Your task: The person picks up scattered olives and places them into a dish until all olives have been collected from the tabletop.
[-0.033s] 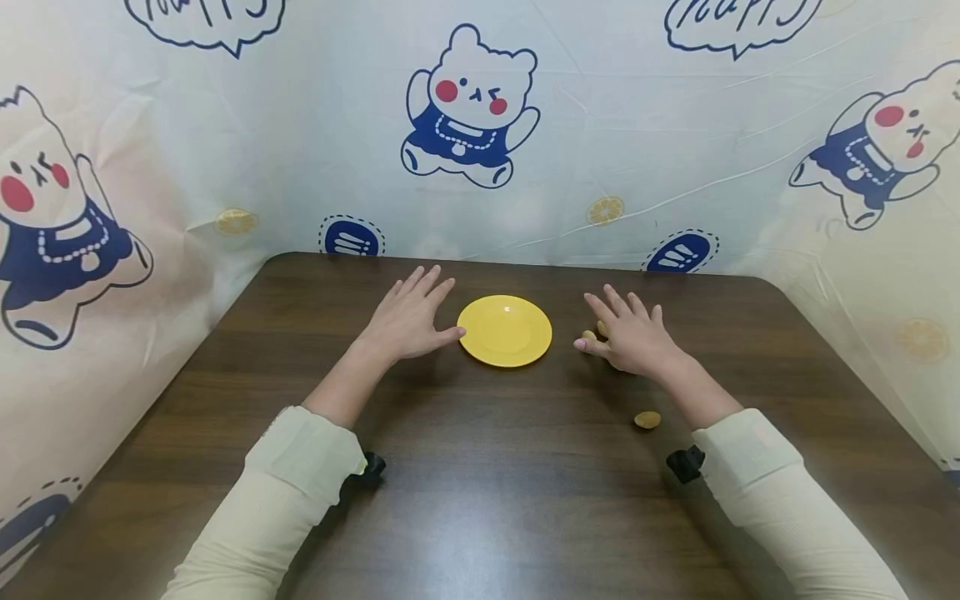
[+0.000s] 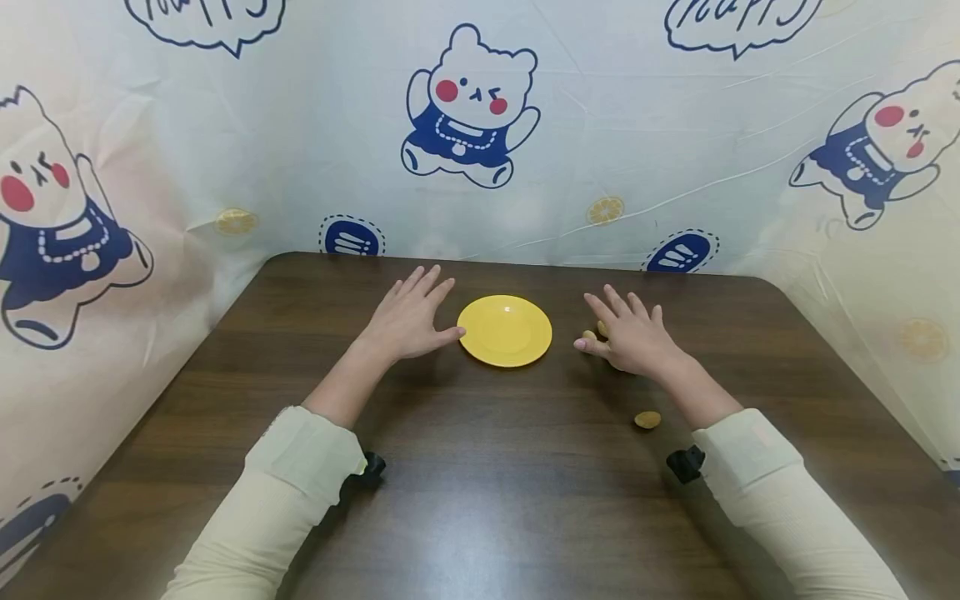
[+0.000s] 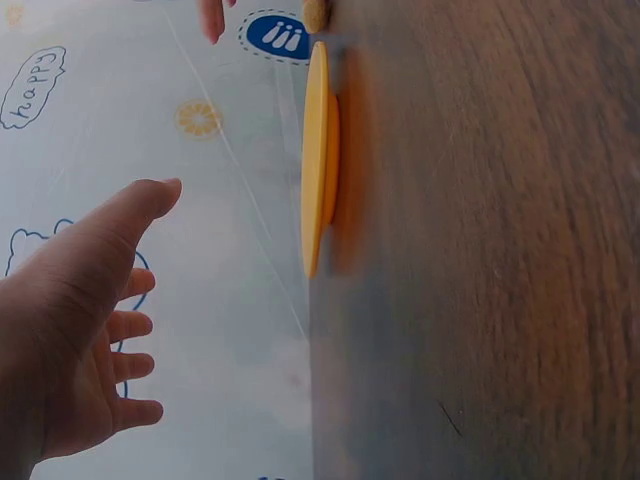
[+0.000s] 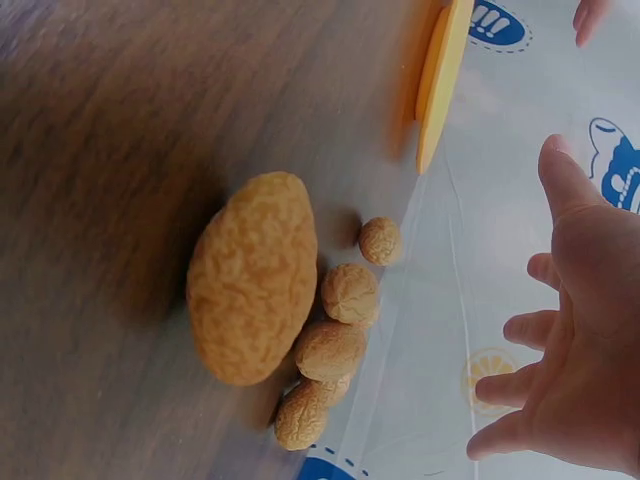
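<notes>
Dark wood-grain table (image 2: pixel 510 450); on it 1 yellow plate (image 2: pixel 505 331), 1 brown nut (image 2: pixel 647 420), more nuts (image 4: pixel 330 350) beyond

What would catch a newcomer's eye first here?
Probably the bright yellow plate, on the dark wooden table between the left hand and right hand. Next, perhaps, the wrinkled brown nuts near the right hand, one looming large in its wrist view. Behind the table, a red-cheeked cartoon bear decorates the pale backdrop.

- My left hand (image 2: pixel 405 325) and right hand (image 2: pixel 637 337): two.
- Yellow plate (image 2: pixel 505 331) between my hands: one.
- Brown nuts (image 4: pixel 252 278) near my right hand: at least five.
- Table (image 2: pixel 480 467) below my hands: one.
</notes>
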`<move>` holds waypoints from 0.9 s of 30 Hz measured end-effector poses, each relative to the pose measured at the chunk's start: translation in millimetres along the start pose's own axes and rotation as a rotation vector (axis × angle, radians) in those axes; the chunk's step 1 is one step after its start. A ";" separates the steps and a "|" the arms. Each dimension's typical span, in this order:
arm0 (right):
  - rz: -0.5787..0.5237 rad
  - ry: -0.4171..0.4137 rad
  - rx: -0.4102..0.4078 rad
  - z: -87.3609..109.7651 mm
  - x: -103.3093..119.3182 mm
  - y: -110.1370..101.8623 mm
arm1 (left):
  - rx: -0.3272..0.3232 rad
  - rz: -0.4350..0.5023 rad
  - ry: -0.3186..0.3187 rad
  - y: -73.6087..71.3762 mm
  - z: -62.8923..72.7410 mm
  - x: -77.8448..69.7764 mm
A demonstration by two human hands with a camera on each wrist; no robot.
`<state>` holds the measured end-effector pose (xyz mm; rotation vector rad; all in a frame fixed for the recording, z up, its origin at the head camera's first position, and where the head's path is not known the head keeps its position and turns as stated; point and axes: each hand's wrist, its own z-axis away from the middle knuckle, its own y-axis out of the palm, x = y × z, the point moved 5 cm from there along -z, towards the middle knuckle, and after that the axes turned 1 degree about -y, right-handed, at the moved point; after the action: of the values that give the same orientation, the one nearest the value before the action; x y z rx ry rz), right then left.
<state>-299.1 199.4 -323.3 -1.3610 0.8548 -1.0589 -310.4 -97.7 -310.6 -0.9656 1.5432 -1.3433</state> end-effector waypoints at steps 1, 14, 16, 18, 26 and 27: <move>-0.001 0.000 0.001 -0.7 -0.1 0.2 | 0.002 0.003 -0.001 0.8 0.0 1.1; -0.026 -0.009 -0.029 0.3 -8.2 -11.8 | 0.030 0.476 -0.245 19.0 -17.8 16.0; -0.023 -0.015 -0.027 1.6 -9.5 -13.4 | 0.047 0.581 -0.319 23.2 -20.9 15.8; -0.023 -0.017 -0.021 2.7 -11.0 -13.5 | 0.070 0.651 -0.379 27.5 -23.1 14.2; -0.034 0.005 0.005 6.3 -18.0 -7.3 | 0.113 0.804 -0.524 48.6 -30.6 4.8; -0.035 0.006 0.004 6.4 -18.5 -6.4 | 0.112 0.821 -0.529 51.3 -31.2 4.1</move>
<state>-299.7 219.5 -318.5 -1.3743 0.8353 -1.0923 -342.1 -84.7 -360.1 -0.4585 1.2160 -0.5238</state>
